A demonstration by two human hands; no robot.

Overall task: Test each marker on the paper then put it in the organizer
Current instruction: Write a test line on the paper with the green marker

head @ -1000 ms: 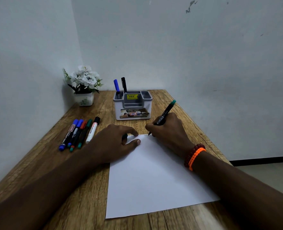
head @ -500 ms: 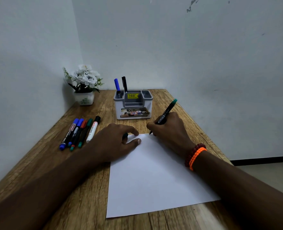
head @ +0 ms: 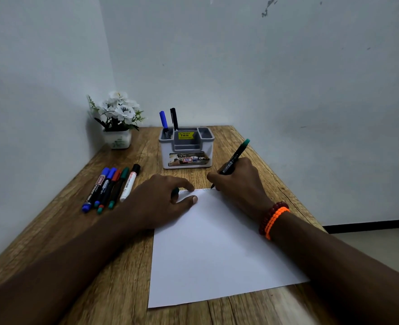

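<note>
A white sheet of paper [head: 217, 249] lies on the wooden table [head: 60, 231]. My right hand [head: 238, 184] grips a black marker with a green end [head: 236, 158], its tip touching the paper's far edge, where a faint zigzag line runs. My left hand [head: 161, 200] presses the paper's far left corner and holds a small green cap [head: 175, 193] between its fingers. The grey and white organizer [head: 186, 148] stands behind the paper with a blue pen [head: 163, 119] and a black pen [head: 174, 117] upright in its left compartment.
Several capped markers [head: 110, 186] lie side by side on the table to the left of my left hand. A white pot of white flowers [head: 117, 120] stands in the far left corner. Walls close the table at the left and back.
A faint zigzag line has appeared along the paper's far edge as my right hand moved the marker tip slightly to the right. My left hand has stayed in place.
</note>
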